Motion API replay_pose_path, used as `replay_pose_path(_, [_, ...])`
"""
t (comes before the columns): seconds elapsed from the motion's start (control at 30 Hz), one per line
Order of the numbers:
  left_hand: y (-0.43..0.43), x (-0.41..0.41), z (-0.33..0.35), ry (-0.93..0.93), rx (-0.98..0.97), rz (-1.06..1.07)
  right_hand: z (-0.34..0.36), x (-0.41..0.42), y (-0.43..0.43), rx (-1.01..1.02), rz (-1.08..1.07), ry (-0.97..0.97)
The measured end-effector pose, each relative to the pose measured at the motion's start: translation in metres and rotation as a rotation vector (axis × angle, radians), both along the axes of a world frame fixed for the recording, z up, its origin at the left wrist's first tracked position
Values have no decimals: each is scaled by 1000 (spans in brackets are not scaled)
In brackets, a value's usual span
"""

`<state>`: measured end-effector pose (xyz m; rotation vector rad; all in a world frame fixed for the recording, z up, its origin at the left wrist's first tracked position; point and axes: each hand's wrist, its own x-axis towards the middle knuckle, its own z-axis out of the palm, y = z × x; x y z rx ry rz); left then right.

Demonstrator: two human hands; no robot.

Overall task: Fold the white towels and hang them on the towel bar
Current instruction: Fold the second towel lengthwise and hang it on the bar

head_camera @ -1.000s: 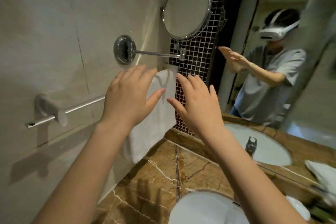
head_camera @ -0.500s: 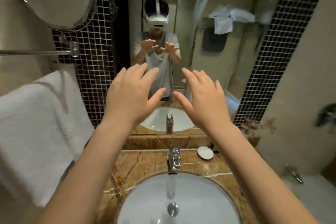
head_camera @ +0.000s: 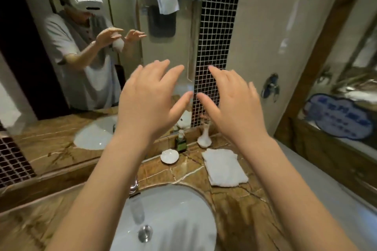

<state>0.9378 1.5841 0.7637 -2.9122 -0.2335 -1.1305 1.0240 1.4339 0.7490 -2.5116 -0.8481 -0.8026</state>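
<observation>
Both hands free, left hand (head_camera: 149, 100) and right hand (head_camera: 234, 104) spread, holding nothing; next grab the folded white towel (head_camera: 223, 167) right of the sink (head_camera: 183, 206)

There are two hands, one left hand (head_camera: 149, 100) and one right hand (head_camera: 234, 104). Below the fingers are one folded white towel (head_camera: 224, 167), one sink (head_camera: 183, 210), one tap (head_camera: 133, 186), one white dish (head_camera: 169, 156), one small bottle (head_camera: 180, 143) and one white vase (head_camera: 204, 138).

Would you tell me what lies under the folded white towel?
The folded white towel lies flat on the brown marble counter; anything beneath it is covered.
</observation>
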Motion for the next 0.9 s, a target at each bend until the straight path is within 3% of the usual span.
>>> replay_pose_path(0.37, [-42, 74, -79, 106, -43, -324, -68, 16, -68, -5, -337, 105])
replay_pose_path(0.67, [-60, 143, -160, 231, -16, -401, -156, 67, -78, 13, -379, 196])
replay_pose_path(0.9, [-63, 189, -223, 214, -14, -393, -230, 113, -70, 29, -336, 242])
